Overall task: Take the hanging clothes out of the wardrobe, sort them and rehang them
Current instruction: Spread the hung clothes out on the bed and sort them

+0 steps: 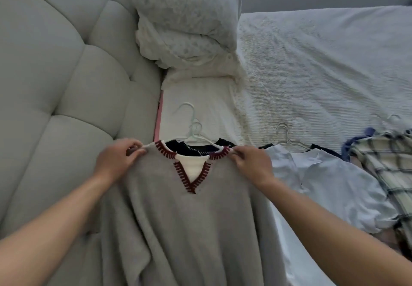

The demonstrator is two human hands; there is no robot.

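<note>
Now the left hand (116,158) and right hand (250,163) are each pinching a shoulder of the grey sweater (178,219) with curled fingers, holding it over the bed (323,63) at six o'clock, with the pale blue shirt (323,181) lying at three o'clock beside it.

No text, label, brand, number or sign can be read anywhere in this view. The clothes laid out on the bed show only pattern and trim, no lettering.
</note>
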